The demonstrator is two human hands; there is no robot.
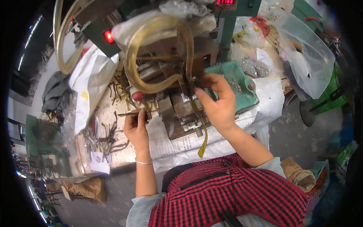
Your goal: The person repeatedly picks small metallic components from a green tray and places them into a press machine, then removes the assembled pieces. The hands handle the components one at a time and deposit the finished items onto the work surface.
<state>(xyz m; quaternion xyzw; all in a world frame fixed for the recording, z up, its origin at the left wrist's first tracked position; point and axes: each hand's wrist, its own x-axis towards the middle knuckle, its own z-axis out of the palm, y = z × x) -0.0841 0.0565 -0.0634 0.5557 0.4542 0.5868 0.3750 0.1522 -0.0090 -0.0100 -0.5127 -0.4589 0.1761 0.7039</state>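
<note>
My left hand (136,130) pinches a thin olive-yellow eyeglass temple (124,114) between thumb and fingers, held roughly level at the left of the machine. A second olive eyeglass temple (203,145) hangs from the small metal fixture (187,99), its wide end pointing down toward me. Over that fixture my right hand (221,104) is curled, its thumb at the block near the temple's upper part. The right fingertips are partly hidden at the machine, so what they grip cannot be made out. A bent yellowish hose (130,62) loops down to the fixture.
The machine's dark metal base (172,126) stands between my hands. Behind my right hand is a green tray (247,94) with scraps. Several dark temples (109,138) lie at left, near a white sheet (92,89). Clear plastic bags (308,56) and a green crate (329,96) are at right.
</note>
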